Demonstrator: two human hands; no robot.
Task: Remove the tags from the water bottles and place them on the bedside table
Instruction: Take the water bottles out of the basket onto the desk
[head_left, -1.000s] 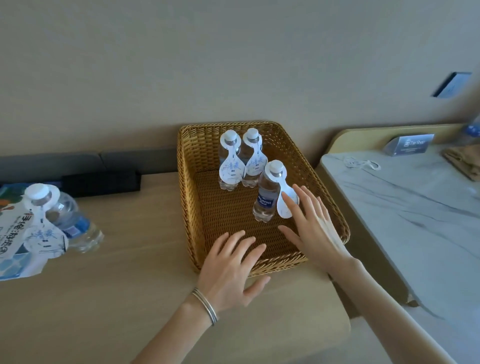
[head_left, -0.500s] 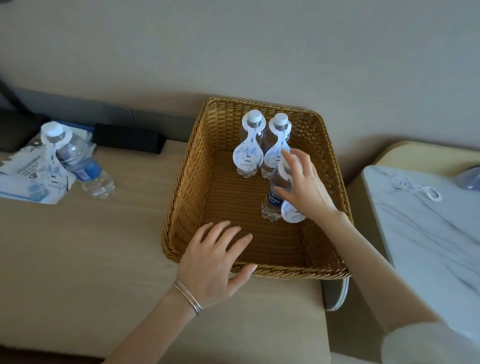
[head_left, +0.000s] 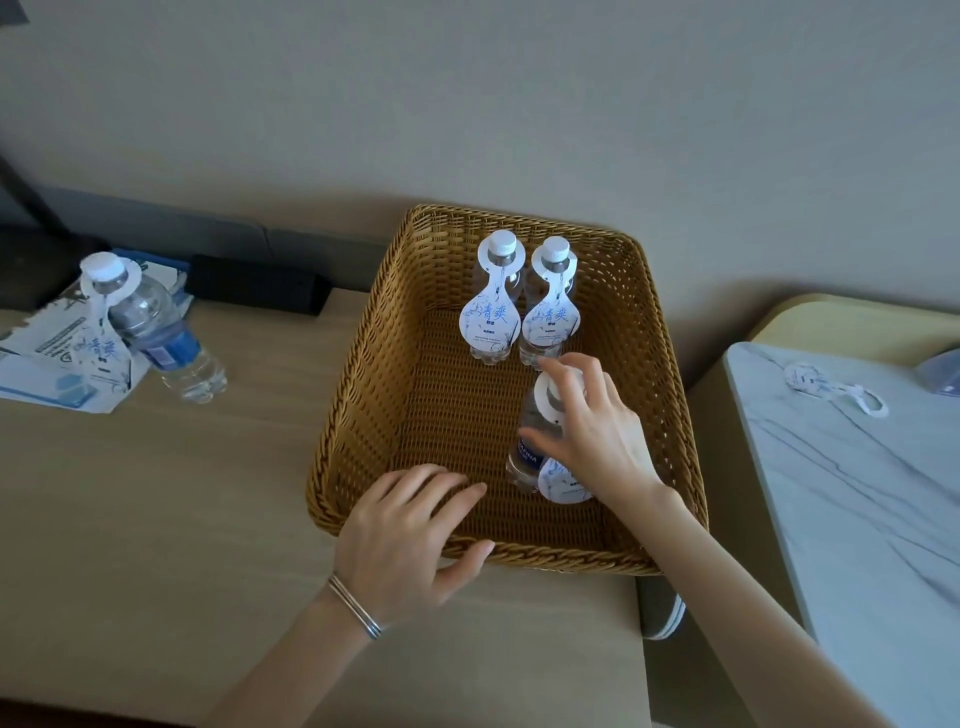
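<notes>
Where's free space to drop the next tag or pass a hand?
Free: marble table nearer than the loose tag; basket floor left of the held bottle; desk between lying bottle and basket. Crowded: basket's far end and right side, two standing bottles, right hand.

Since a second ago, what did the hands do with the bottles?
The right hand moved from beside the near clear plastic water bottle onto its neck and took hold of it, white paper tag still on. The left hand stayed on the woven wicker basket rim. The two far tagged bottles stayed put.
</notes>
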